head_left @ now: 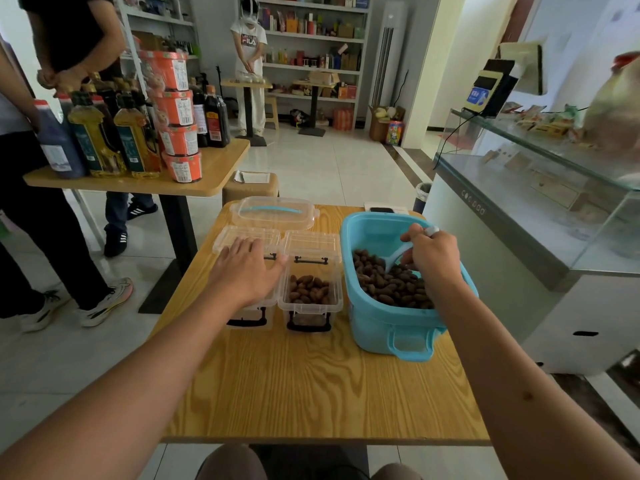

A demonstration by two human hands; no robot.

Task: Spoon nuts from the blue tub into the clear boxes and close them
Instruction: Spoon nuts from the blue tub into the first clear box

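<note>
A blue tub (388, 327) of brown nuts (391, 282) stands at the right of the wooden table (311, 386). My right hand (433, 252) grips a white spoon (396, 256) whose bowl dips into the nuts. Two clear boxes with black latches sit left of the tub, lids hinged open behind them. The right box (310, 308) holds a layer of nuts. My left hand (246, 268) rests flat, fingers spread, over the left box (252, 315), hiding its contents.
The tub's clear lid (273, 211) with a blue handle lies at the table's far edge, a phone (382, 210) beside it. A second table (207, 174) with bottles and orange tubs stands at the left, with people beside it. A glass counter (540, 216) runs along the right.
</note>
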